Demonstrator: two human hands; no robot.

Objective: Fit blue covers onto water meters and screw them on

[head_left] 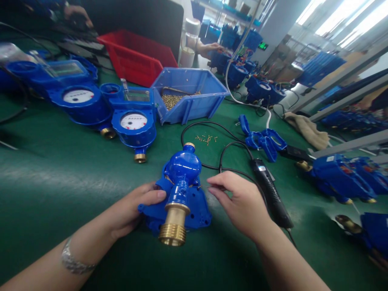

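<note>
A blue water meter body (182,178) lies upside down on the green table, its brass threaded end (173,226) pointing toward me. My left hand (130,210) grips its left side, thumb on the blue housing. My right hand (239,202) hovers just right of the meter, fingers pinched together near its edge; whether a screw is between them I cannot tell. A black electric screwdriver (269,190) lies on the table right behind my right hand, its cable looping away.
A blue bin of brass screws (190,95) and a red bin (136,56) stand behind. Loose screws (206,139) lie on the mat. Finished blue meters (133,125) sit at left, more at right (339,178). Another person's hand (209,48) works far back.
</note>
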